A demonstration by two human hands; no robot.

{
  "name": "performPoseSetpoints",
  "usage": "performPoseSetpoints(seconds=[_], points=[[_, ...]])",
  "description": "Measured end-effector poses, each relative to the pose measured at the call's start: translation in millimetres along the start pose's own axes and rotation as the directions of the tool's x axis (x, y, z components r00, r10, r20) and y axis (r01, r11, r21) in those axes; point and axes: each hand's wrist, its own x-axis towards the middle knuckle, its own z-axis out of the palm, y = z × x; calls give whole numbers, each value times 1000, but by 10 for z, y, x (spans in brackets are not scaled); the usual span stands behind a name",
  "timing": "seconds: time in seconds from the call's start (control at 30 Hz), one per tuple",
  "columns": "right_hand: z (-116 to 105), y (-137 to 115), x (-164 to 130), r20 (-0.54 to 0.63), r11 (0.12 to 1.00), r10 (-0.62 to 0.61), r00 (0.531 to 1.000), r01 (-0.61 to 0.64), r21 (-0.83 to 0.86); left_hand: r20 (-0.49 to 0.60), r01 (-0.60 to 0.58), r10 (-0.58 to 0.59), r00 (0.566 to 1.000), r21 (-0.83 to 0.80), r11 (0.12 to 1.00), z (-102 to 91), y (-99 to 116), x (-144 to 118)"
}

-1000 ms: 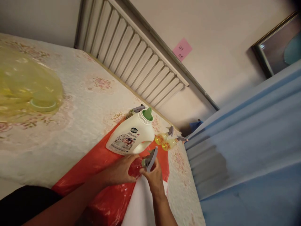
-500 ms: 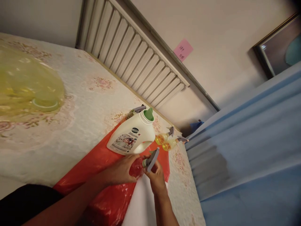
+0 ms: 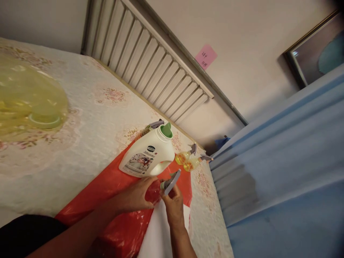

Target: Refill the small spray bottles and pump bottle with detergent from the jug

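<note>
A small spray bottle with red liquid (image 3: 153,192) and a grey trigger head (image 3: 172,182) is between my hands, tilted to the right. My left hand (image 3: 139,193) wraps round its body. With bent fingers my right hand (image 3: 172,202) grips the neck, just under the trigger head; some of its fingertips are hidden. Right behind them stands a large cream jug (image 3: 147,152), uncapped, its green pouring spout (image 3: 167,129) showing. Two spray bottles with yellow liquid (image 3: 182,157) stand to the right of the jug, and another spray bottle (image 3: 153,126) is partly hidden behind it.
Under the bottles lies a red plastic sheet (image 3: 107,195) with a white sheet (image 3: 158,233) by my right forearm. A yellow see-through bag (image 3: 29,96) sits at the left on the flowered tablecloth (image 3: 94,122). A radiator (image 3: 150,53) lines the back; a blue curtain (image 3: 258,186) hangs right.
The whole view has shifted slightly left. My right hand has turned a little about the neck of the spray bottle, while my left hand keeps its hold on the body.
</note>
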Motion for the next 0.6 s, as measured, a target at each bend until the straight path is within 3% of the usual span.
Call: performPoseSetpoints(seconds=[0.23,0.43,0.6], points=[[109,77,-99,-72,978,-8,997,-7,-208,44,45,-43,998,-25,999,-48,55,22],[58,125,-16,-42,979,-75,996,66,-193,96,92,-89,991,-27,995,-69,64,34],[-35,262,95,-116,995,21,993,-32,-99,120,163,-159,980,-20,986,-101,153,44]])
